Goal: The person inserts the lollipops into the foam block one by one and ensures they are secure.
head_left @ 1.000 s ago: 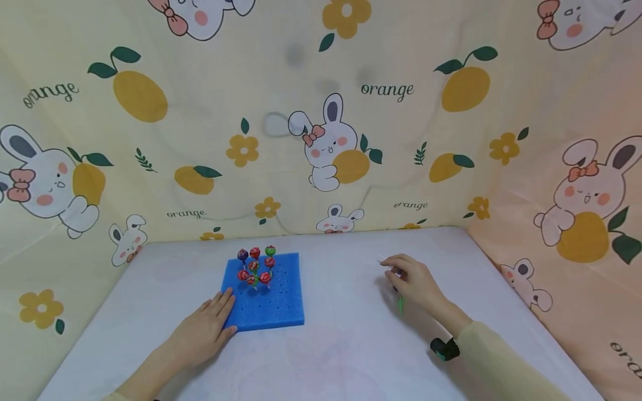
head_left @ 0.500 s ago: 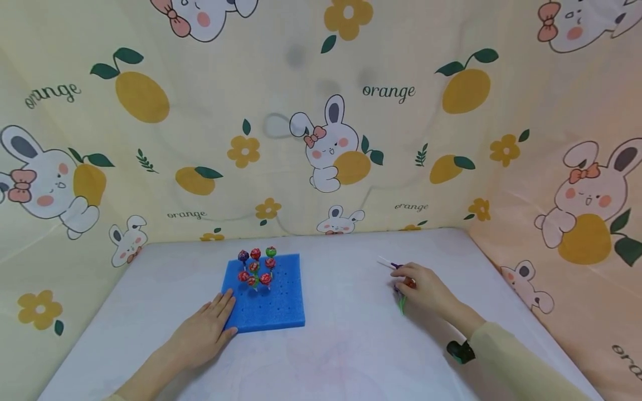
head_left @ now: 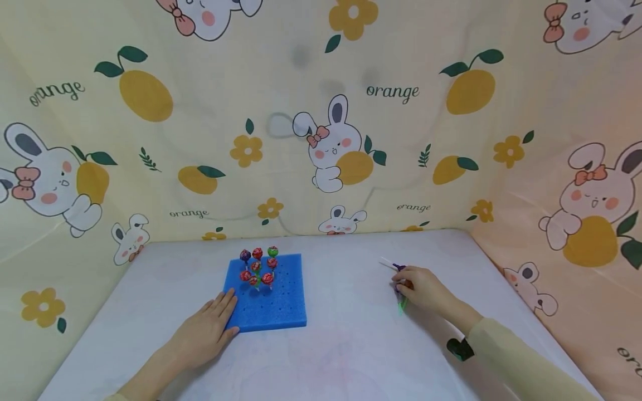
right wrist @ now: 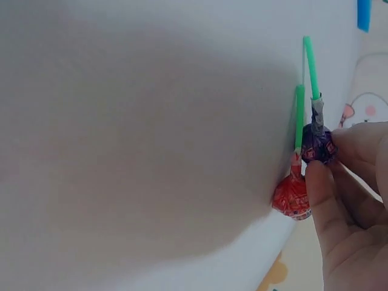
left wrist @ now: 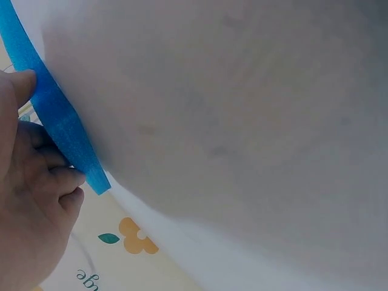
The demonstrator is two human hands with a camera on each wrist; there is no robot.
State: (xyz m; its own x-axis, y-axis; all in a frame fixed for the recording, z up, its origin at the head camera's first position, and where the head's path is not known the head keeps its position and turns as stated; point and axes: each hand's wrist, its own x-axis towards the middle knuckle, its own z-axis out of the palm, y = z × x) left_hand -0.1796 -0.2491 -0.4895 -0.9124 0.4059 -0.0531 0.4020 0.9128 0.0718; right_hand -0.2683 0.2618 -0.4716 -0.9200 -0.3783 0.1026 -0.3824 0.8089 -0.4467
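Note:
My left hand (head_left: 208,326) rests at the near left corner of a blue foam board (head_left: 281,309), its fingers straight along the left side and the thumb at the front edge. Several wrapped lollipops (head_left: 267,278) stand upright in the board's far left part. Over on the right, my right hand (head_left: 426,292) pinches a purple lollipop (right wrist: 318,144) between thumb and fingers, its green stick (right wrist: 311,70) pointing away from the hand. Beside it is a red lollipop (right wrist: 291,197), also on a green stick. Past the fingertips, a white stick (head_left: 386,261) with a purple wrapper shows in the head view.
The white table (head_left: 341,345) carries the board left of centre, with rows of small holes (head_left: 286,289) in the foam. A printed cloth (head_left: 241,111) with rabbits and oranges hangs behind and at both sides. A dark band piece (head_left: 460,349) is at the right wrist.
My right hand has drawn back slightly to the right, uncovering the white stick and purple wrapper. The left hand stays on the board; the head view has shifted slightly.

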